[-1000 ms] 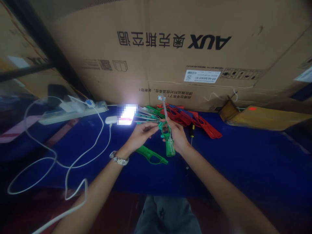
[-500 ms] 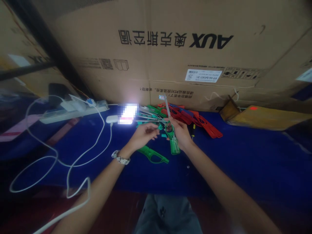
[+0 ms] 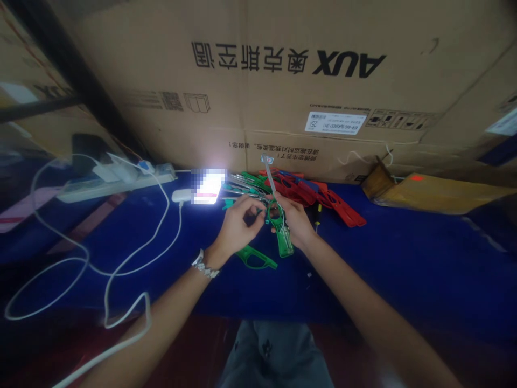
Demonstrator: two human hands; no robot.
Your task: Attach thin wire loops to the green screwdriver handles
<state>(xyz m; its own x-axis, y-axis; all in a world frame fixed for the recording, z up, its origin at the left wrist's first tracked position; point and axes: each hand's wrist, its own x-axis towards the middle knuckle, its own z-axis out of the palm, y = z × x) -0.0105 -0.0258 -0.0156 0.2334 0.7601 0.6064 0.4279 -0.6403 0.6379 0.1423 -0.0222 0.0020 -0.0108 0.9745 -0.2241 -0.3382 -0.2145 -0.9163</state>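
- While a white cable (image 3: pixel 121 258) loops over the blue cloth (image 3: pixel 404 258) at far left, a power strip (image 3: pixel 117 180) lies behind it, close to the big cardboard box (image 3: pixel 323 108).
- Next along, a glowing screen (image 3: pixel 208 186) sits on the cloth, just beside the left hand (image 3: pixel 236 229).
- That left hand, watch (image 3: pixel 205 265) at the wrist, has its fingers bunched together, tips up against the top of the green handle (image 3: pixel 284 240). What they pinch is too small to tell.
- Green handle is off the cloth, near upright between both hands, with a thin metal tube (image 3: pixel 269 175) poking upward.
- Below it, a loose green shell (image 3: pixel 256 260) lies flat.
- Right hand (image 3: pixel 297 223) is wrapped tight round the handle.
- Further right comes a red pile (image 3: pixel 323 199), then a brown packet (image 3: pixel 436 194).
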